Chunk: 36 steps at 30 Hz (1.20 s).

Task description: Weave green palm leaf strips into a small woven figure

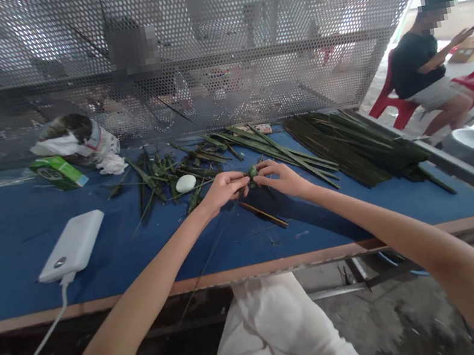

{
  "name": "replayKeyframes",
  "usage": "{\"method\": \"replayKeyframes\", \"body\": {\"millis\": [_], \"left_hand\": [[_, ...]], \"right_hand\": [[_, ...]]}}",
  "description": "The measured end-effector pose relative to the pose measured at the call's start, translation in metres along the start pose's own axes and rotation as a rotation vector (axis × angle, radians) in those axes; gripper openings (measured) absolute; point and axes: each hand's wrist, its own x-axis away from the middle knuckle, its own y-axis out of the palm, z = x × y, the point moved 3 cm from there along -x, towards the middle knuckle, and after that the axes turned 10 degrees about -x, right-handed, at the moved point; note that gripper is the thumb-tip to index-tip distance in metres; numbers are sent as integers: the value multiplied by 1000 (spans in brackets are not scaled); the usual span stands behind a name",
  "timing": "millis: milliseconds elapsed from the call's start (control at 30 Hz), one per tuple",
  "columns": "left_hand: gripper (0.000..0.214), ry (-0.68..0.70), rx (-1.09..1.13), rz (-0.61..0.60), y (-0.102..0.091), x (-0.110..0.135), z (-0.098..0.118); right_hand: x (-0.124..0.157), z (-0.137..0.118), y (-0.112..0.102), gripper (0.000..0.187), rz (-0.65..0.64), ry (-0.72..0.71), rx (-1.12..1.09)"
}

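My left hand (228, 187) and my right hand (279, 177) meet over the middle of the blue table. Between their fingertips is a small green woven-looking leaf piece (253, 171), pinched from both sides. Its exact shape is partly hidden by the fingers. Just below my hands a thin brown strip (264, 214) lies on the tabletop. To the left of my left hand rests a pale, egg-shaped object (185, 183), among a scatter of cut leaf scraps (152, 177). Long green leaf strips (283, 154) lie behind and to the right of my right hand.
A thick stack of long dark leaves (350, 145) covers the right of the table (153, 272). On the left are a white power bank (72, 246) with a cable, a green box (58, 172) and a crumpled bag (78, 138). A perforated metal panel (214, 47) stands behind; a seated person is at right.
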Motion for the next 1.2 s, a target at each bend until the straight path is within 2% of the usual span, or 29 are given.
{"method": "replayKeyframes", "body": {"millis": [133, 300, 467, 600, 667, 767, 867, 1000, 1200], "left_hand": [[27, 22, -11, -5, 0, 0, 1], [26, -16, 23, 26, 1, 0, 2], [26, -14, 0, -11, 5, 2, 3], [28, 30, -66, -31, 4, 2, 3], [32, 53, -106, 14, 2, 0, 0], [31, 89, -184, 163, -3, -3, -6], [28, 125, -231, 257, -5, -5, -10], [26, 152, -290, 329, -8, -4, -8], [23, 183, -333, 377, -10, -3, -2]], "right_hand": [[0, -2, -2, 32, 67, 21, -12], [-1, 0, -10, 36, 268, 72, -149], [-1, 9, -2, 44, 87, 221, -312], [1, 9, 3, 43, 66, 227, -327], [1, 8, 5, 43, 59, 235, -351], [1, 7, 6, 43, 50, 262, -363], [2, 7, 7, 43, 54, 282, -376], [1, 9, 9, 44, 31, 268, -377], [-2, 12, 11, 44, 8, 243, -361]]}}
